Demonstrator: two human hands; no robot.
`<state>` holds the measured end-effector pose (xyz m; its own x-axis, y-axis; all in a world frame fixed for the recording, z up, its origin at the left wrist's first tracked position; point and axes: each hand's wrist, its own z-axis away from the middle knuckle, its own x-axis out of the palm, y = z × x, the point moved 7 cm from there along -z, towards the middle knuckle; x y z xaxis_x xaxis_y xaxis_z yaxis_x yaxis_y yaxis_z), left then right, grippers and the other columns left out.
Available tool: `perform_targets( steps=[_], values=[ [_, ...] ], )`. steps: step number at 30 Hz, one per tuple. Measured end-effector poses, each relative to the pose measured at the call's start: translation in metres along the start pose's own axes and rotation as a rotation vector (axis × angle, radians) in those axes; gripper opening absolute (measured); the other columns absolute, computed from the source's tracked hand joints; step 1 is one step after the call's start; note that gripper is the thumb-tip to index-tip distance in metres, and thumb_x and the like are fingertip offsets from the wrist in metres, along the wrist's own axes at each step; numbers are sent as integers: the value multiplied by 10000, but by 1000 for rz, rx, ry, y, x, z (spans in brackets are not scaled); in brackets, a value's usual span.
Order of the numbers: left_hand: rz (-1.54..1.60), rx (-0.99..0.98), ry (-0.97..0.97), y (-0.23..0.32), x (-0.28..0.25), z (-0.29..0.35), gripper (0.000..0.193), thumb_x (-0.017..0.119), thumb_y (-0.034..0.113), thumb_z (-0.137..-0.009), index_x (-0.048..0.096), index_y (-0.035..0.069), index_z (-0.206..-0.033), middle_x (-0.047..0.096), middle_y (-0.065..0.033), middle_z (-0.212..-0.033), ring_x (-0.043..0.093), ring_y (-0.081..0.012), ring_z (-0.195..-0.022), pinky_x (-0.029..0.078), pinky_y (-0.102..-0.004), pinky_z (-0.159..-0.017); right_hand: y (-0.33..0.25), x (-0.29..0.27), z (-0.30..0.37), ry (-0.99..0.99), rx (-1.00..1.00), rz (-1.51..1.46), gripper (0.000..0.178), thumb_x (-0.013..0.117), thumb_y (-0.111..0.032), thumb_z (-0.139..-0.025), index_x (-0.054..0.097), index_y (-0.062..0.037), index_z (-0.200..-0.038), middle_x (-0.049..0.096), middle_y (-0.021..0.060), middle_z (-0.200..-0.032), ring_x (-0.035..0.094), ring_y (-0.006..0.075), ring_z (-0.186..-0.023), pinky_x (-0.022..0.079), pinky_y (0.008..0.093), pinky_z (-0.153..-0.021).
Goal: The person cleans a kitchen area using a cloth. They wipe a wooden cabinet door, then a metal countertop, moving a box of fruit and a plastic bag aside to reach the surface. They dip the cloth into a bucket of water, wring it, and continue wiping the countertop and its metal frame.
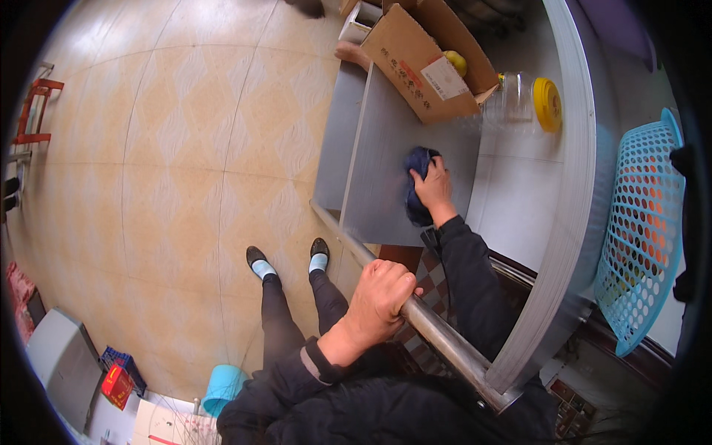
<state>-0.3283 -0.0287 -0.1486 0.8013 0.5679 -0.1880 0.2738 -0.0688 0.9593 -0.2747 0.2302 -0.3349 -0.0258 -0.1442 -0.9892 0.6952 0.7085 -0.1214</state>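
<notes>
Gripping rail (437,334) left hand (378,297); right hand (434,189) clamped on cloth (415,185) mid-shelf (386,163).

Left hand (380,297) clenched, right hand (433,187) pressing down.

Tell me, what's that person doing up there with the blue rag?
A person is pressing a dark blue cloth against a grey metal shelf with the right hand. The left hand has its grip closed around a shiny metal rail at the edge. Farther along the shelf sit an open cardboard box and a clear jar with a yellow lid. A light blue plastic basket hangs at the right.
</notes>
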Motion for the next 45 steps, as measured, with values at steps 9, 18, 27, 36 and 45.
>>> perform_targets(
  steps=[9,18,27,36,45],
  values=[
    [-3,2,14,5,-7,-3,211,696,74,-770,489,55,-806,500,-94,-764,541,-298,-780,393,-401,-738,-14,-1,56,-162,30,20,439,698,-290,-824,598,53,-1080,542,191,-1222,566,433,-993,472,488,-869],
    [0,-17,19,4,-2,0,223,701,81,-771,481,57,-802,491,-95,-755,538,-298,-780,393,-398,-751,1,-5,31,-102,59,-26,411,710,-292,-812,636,6,-1087,556,152,-1230,576,423,-975,483,487,-865],
    [-4,-15,56,2,-1,1,213,688,76,-780,477,59,-789,491,-96,-749,534,-303,-764,393,-402,-734,3,1,10,-21,58,105,466,708,-292,-816,613,27,-1141,467,97,-1347,480,392,-1144,479,566,-841],
    [0,-10,40,4,-4,-2,210,688,88,-792,480,58,-792,489,-92,-748,535,-293,-765,394,-395,-742,-1,-3,18,-33,-8,123,502,711,-269,-804,575,45,-1172,480,107,-1344,494,363,-1148,483,515,-877],
    [-1,-5,44,3,-3,-2,215,693,69,-775,478,60,-790,489,-90,-751,534,-288,-764,389,-384,-740,18,7,27,-191,-125,17,491,724,-273,-771,604,37,-1133,531,206,-1282,541,423,-1093,470,435,-921]
  ],
)
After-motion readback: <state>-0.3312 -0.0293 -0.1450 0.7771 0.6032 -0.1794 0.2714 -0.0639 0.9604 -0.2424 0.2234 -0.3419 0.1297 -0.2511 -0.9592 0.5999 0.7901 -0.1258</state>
